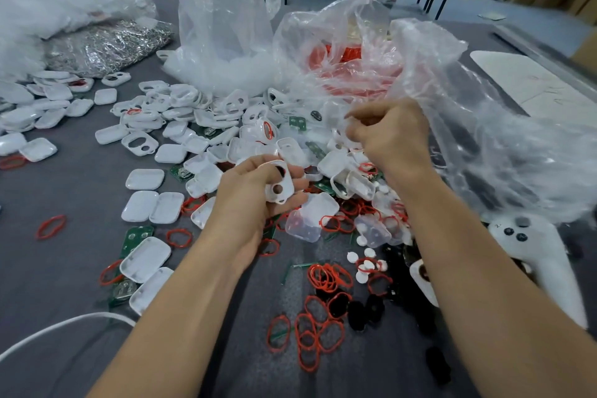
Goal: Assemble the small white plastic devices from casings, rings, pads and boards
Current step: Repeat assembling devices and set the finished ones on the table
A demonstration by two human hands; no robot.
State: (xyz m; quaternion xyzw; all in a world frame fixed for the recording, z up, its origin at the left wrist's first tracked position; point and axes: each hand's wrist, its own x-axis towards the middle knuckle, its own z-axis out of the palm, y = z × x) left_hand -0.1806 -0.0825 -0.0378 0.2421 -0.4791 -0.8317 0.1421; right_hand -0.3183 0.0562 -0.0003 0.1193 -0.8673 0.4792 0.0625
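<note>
My left hand (255, 200) grips a white casing front (280, 186) with two holes, held above the grey table. My right hand (387, 136) hovers over the pile of white casings (200, 119) with its fingers curled; what it holds, if anything, is hidden. Red rings (326, 278) lie scattered in front of me. Green boards (135, 236) show between the casings. Small white round pads (365, 268) and black pads (365, 313) lie at the right front.
Clear plastic bags (226, 10) stand behind the pile, one holding red rings (349, 68). A bag of metal clips (106, 45) lies at back left. A white controller (536, 252) sits at right. A white cable (64, 326) runs at front left.
</note>
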